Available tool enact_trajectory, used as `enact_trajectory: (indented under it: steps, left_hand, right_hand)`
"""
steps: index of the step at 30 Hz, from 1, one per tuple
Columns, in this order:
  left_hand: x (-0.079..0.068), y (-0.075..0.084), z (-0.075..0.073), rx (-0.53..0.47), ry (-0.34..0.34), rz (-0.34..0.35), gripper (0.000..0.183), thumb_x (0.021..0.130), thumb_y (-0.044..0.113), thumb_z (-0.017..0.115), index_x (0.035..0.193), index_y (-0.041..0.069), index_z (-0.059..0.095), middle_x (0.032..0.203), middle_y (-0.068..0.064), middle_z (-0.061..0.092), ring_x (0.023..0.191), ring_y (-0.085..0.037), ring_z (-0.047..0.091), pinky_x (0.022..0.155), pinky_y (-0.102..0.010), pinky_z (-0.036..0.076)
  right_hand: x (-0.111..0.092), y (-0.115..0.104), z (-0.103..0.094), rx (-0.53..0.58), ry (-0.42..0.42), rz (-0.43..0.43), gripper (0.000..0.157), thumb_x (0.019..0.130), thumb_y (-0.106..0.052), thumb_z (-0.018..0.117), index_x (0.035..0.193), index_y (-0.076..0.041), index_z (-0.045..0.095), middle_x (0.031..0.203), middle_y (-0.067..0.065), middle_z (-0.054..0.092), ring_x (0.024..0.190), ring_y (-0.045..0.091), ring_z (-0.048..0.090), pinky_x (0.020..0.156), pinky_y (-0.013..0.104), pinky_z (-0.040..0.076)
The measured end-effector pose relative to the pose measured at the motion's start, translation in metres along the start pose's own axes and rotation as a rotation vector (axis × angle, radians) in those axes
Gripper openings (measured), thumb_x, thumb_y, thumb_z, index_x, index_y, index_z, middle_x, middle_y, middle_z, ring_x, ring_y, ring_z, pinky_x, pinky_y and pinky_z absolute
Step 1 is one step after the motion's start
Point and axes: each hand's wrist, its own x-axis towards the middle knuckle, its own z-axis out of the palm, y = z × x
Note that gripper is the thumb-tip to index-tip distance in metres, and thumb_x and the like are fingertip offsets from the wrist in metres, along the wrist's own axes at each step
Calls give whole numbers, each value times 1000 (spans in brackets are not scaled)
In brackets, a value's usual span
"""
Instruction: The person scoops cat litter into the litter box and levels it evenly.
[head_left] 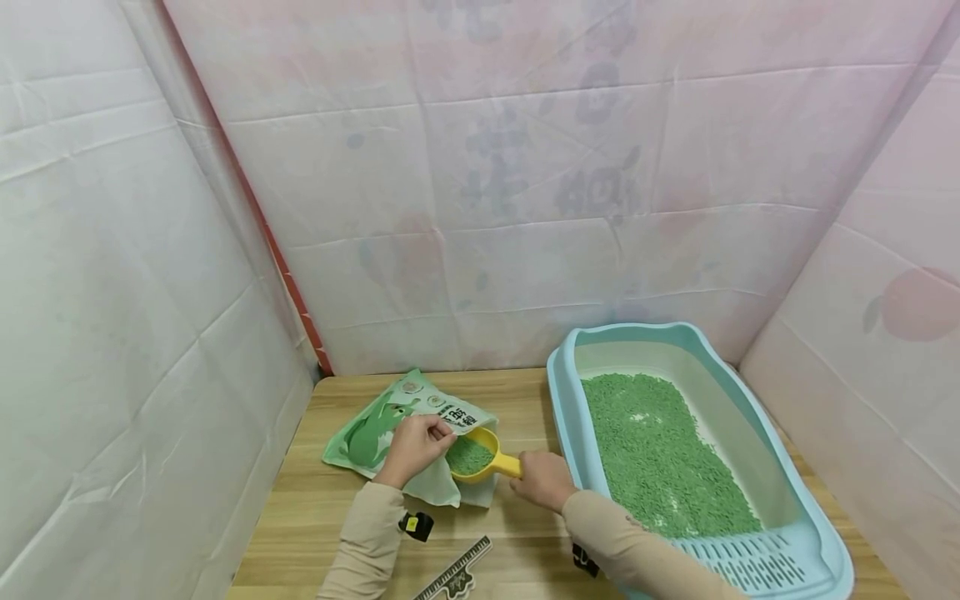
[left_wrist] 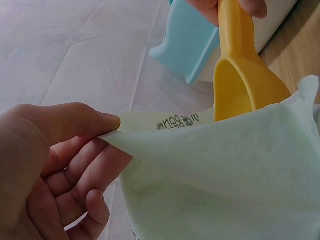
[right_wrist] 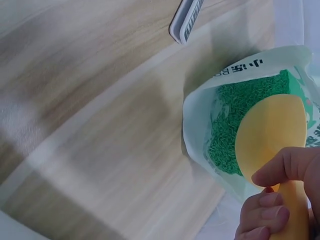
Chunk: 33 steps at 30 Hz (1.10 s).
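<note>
A green and white bag of cat litter lies on the table with its mouth toward the right. My left hand pinches the edge of the bag's mouth between thumb and fingers, lifting the pale film. By its handle, my right hand grips a yellow scoop, whose bowl is at the bag's opening. Green pellets show in the scoop's bowl in the head view. More green pellets fill the inside of the bag in the right wrist view.
To the right stands a light blue litter box with green pellets spread over its floor and a slotted front ledge. A black-marked ruler lies near the table's front edge. Fabric walls enclose the table.
</note>
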Motion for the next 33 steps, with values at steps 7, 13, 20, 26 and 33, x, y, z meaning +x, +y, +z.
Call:
enact_trajectory:
  steps: [7, 13, 20, 26, 33]
  left_hand:
    - [0, 1, 0, -8, -4, 1, 11, 83, 14, 73, 73, 12, 71, 69, -1, 70, 57, -2, 57, 56, -16, 46]
    - [0, 0, 0, -12, -6, -1, 11, 83, 14, 73, 72, 12, 71, 69, -1, 70, 57, -2, 56, 56, -15, 46]
    - [0, 0, 0, -11, -4, -3, 12, 84, 14, 73, 72, 12, 71, 69, -1, 70, 58, -2, 56, 56, -16, 46]
    - [0, -1, 0, -8, -10, 3, 11, 84, 14, 73, 73, 11, 71, 70, -2, 70, 58, -2, 57, 56, -15, 46]
    - [0, 0, -1, -4, -10, -1, 11, 84, 16, 73, 73, 12, 70, 70, -1, 69, 58, -2, 57, 56, -16, 46]
  right_hand:
    - [-4, 2, -9, 22, 14, -11, 27, 74, -22, 74, 63, -13, 50, 55, -3, 43, 50, 11, 38, 45, 26, 31]
    - [-8, 3, -11, 36, 24, -33, 28, 73, -20, 75, 63, -13, 51, 55, -3, 44, 50, 11, 37, 46, 25, 30]
    - [-10, 5, -15, 37, 18, -27, 27, 72, -20, 75, 63, -13, 51, 55, -4, 43, 51, 10, 36, 46, 24, 28]
    - [-15, 7, -22, 29, 2, -17, 27, 72, -20, 75, 64, -13, 51, 56, -3, 43, 51, 11, 37, 46, 24, 30]
    - [-22, 11, -30, 47, -10, -5, 22, 72, -17, 75, 67, -11, 55, 57, -2, 46, 51, 12, 38, 46, 25, 31]
